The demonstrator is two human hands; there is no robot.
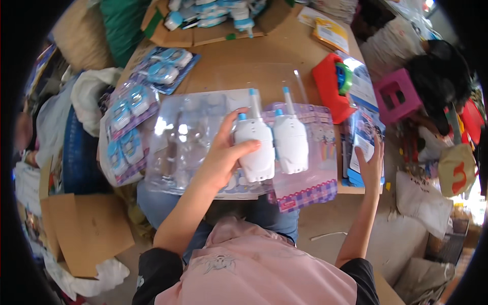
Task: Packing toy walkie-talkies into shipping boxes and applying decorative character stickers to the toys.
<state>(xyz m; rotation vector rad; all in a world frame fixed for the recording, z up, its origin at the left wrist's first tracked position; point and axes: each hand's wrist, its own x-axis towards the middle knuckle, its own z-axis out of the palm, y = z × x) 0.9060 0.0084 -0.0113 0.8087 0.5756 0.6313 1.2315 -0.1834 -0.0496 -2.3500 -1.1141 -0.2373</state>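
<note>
My left hand [227,152] grips a white toy walkie-talkie [255,161] with a blue-tipped antenna, thumb across its lower front. Right beside it is a second white walkie-talkie [291,147], close to a clear plastic blister; whether it sits inside the blister I cannot tell. Beneath them lies a purple printed backing card [321,175] with a checked lower edge. To the left, clear blister shells [179,134] spread over the table front. My right hand [372,157] rests with fingers apart at a stack of blue printed cards [358,140] on the table's right edge.
Packed blue-and-white toys [168,68] lie at the left side of the table [229,63]. An open carton [203,36] of white-and-blue pieces stands at the back. A red container [328,86] with a green roll is beside the cards. A pink stool [399,96] stands to the right.
</note>
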